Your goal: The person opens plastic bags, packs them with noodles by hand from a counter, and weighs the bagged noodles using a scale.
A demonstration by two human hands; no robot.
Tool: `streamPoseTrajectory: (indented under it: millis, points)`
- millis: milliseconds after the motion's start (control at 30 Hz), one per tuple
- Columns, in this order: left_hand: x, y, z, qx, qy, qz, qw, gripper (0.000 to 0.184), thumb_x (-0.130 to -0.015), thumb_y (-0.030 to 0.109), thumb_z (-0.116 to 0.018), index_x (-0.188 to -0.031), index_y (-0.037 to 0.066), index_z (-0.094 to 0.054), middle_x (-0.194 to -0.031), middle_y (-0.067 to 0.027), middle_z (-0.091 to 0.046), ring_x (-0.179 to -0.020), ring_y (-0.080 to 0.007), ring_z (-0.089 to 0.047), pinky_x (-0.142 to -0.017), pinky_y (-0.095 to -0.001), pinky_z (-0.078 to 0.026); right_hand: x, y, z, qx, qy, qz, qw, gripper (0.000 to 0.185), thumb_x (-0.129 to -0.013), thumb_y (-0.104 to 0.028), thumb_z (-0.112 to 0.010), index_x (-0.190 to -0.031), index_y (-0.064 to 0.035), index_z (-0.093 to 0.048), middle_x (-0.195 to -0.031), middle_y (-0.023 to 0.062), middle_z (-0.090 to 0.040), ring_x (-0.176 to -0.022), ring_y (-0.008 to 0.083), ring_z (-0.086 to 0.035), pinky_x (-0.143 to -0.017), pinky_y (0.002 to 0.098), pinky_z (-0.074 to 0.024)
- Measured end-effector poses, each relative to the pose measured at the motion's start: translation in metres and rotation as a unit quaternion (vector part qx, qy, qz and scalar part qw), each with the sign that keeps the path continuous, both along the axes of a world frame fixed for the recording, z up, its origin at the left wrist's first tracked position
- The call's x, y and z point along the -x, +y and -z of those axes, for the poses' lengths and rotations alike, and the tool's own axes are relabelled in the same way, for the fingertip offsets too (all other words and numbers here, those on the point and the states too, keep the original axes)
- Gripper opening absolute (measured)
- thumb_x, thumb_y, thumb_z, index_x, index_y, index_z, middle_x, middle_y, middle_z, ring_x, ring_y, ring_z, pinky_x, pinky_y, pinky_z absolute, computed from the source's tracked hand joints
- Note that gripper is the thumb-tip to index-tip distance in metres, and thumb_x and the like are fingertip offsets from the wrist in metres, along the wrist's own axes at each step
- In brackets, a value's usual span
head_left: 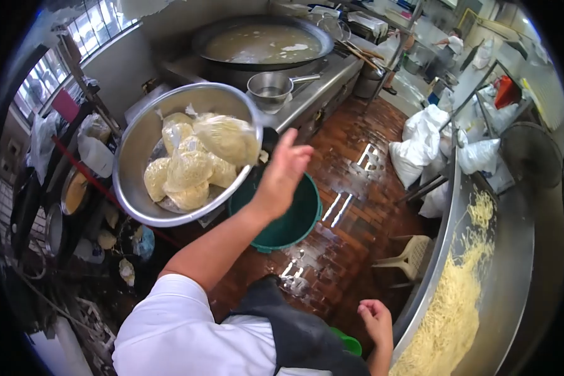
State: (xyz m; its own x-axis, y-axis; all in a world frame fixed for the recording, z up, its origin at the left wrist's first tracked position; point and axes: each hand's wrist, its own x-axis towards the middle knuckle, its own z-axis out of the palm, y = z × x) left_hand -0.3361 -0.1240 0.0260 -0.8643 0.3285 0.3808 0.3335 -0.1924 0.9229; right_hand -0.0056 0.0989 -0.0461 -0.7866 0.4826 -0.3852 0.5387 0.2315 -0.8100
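Silvery metal basin (127,166) holds several filled clear bags (189,169), apparently done, while loose noodles (442,313) remain unbagged in the trough (511,263), the empty left hand (278,182) beside the basin with fingers spread, the right hand (377,323) loosely curled, seemingly empty.

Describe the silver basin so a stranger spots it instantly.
Find the huge dark wok of cloudy liquid. Below and left of it in view, near the left hand, is a wide silver basin. Unlike the wok, it holds plastic bags with pale contents.
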Motion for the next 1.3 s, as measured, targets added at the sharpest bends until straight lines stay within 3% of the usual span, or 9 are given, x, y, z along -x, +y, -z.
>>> streamPoseTrajectory:
  millis: [133, 233, 300, 467, 600, 700, 1067, 1200, 1300]
  points:
    - [-0.017, 0.036, 0.023, 0.023, -0.028, 0.231, 0.972, 0.069, -0.099, 0.045, -0.038, -0.147, 0.001, -0.014, -0.119, -0.0129, -0.056, -0.104, -0.0180, -0.054, -0.095, -0.0333, -0.040, 0.034, 0.001, -0.008, -0.023, -0.024, -0.033, 0.999, 0.021, -0.085, -0.016, -0.068, -0.099, -0.0004, -0.065, -0.078, 0.0027, -0.065, -0.070, 0.0075, -0.057, -0.066, 0.0231, -0.0476]
    - [-0.047, 0.059, 0.064, 0.078, -0.142, 0.312, 0.936, 0.066, -0.097, 0.039, -0.046, -0.145, 0.001, -0.023, -0.108, -0.0107, -0.060, -0.103, -0.0162, -0.055, -0.093, -0.0310, -0.041, 0.043, 0.005, -0.009, -0.047, -0.046, -0.033, 0.997, 0.023, -0.084, -0.019, -0.068, -0.099, -0.0014, -0.066, -0.081, 0.0063, -0.068, -0.071, 0.0108, -0.061, -0.067, 0.0256, -0.0490]
    - [-0.074, 0.073, 0.102, 0.094, -0.218, 0.379, 0.894, 0.064, -0.099, 0.040, -0.043, -0.146, 0.003, -0.021, -0.116, -0.0123, -0.059, -0.102, -0.0172, -0.055, -0.093, -0.0320, -0.042, 0.039, 0.013, -0.001, -0.072, -0.051, -0.035, 0.996, 0.026, -0.084, -0.023, -0.068, -0.100, -0.0026, -0.066, -0.083, 0.0093, -0.069, -0.072, 0.0160, -0.063, -0.068, 0.0288, -0.0502]
    - [-0.074, 0.131, 0.104, 0.346, -0.088, 0.536, 0.765, 0.066, -0.096, 0.047, -0.045, -0.140, 0.000, -0.035, -0.109, -0.0144, -0.064, -0.100, -0.0220, -0.060, -0.090, -0.0331, -0.044, 0.010, 0.049, 0.027, -0.052, -0.100, 0.036, 0.993, 0.031, -0.083, -0.030, -0.068, -0.100, -0.0044, -0.066, -0.080, 0.0107, -0.068, -0.072, 0.0195, -0.064, -0.068, 0.0320, -0.0508]
    - [-0.069, 0.219, 0.079, 0.410, 0.129, 0.539, 0.724, 0.061, -0.089, 0.045, -0.055, -0.133, 0.003, -0.045, -0.110, -0.0172, -0.064, -0.104, -0.0337, -0.061, -0.089, -0.0395, -0.047, -0.022, 0.089, 0.070, -0.029, -0.060, 0.113, 0.991, 0.029, -0.083, -0.030, -0.067, -0.098, -0.0051, -0.067, -0.081, 0.0107, -0.068, -0.073, 0.0203, -0.065, -0.069, 0.0329, -0.0511]
    - [-0.074, 0.285, 0.045, 0.399, 0.213, 0.537, 0.712, 0.059, -0.085, 0.038, -0.064, -0.131, 0.005, -0.049, -0.115, -0.0175, -0.062, -0.107, -0.0316, -0.060, -0.090, -0.0382, -0.047, -0.034, 0.117, 0.093, -0.050, -0.065, 0.120, 0.989, 0.026, -0.082, -0.030, -0.067, -0.094, -0.0064, -0.067, -0.082, 0.0109, -0.068, -0.075, 0.0229, -0.066, -0.070, 0.0338, -0.0513]
    - [-0.040, 0.524, -0.007, 0.231, 0.294, 0.472, 0.798, 0.037, -0.081, 0.020, -0.070, -0.111, 0.001, -0.061, -0.111, -0.0154, -0.062, -0.106, -0.0290, -0.059, -0.092, -0.0365, -0.045, -0.008, 0.260, 0.026, -0.002, 0.044, 0.224, 0.974, 0.027, -0.084, -0.027, -0.066, -0.101, -0.0063, -0.065, -0.080, 0.0091, -0.067, -0.074, 0.0207, -0.064, -0.068, 0.0324, -0.0505]
    - [-0.003, 0.670, -0.029, 0.144, 0.478, 0.380, 0.779, 0.041, -0.076, 0.021, -0.073, -0.111, 0.003, -0.061, -0.110, -0.0146, -0.062, -0.104, -0.0323, -0.059, -0.091, -0.0384, -0.046, -0.001, 0.288, 0.024, 0.031, 0.026, 0.315, 0.948, 0.026, -0.085, -0.025, -0.067, -0.103, -0.0058, -0.065, -0.080, 0.0070, -0.067, -0.073, 0.0153, -0.063, -0.068, 0.0286, -0.0497]
    - [0.025, 0.795, -0.033, 0.125, 0.593, 0.317, 0.729, 0.054, -0.074, 0.026, -0.074, -0.120, 0.006, -0.055, -0.127, -0.0149, -0.053, -0.120, -0.0331, -0.048, -0.100, -0.0444, -0.037, 0.007, 0.302, 0.028, 0.044, -0.021, 0.403, 0.914, 0.027, -0.084, -0.023, -0.067, -0.104, -0.0040, -0.065, -0.081, 0.0072, -0.068, -0.072, 0.0140, -0.062, -0.067, 0.0279, -0.0496]
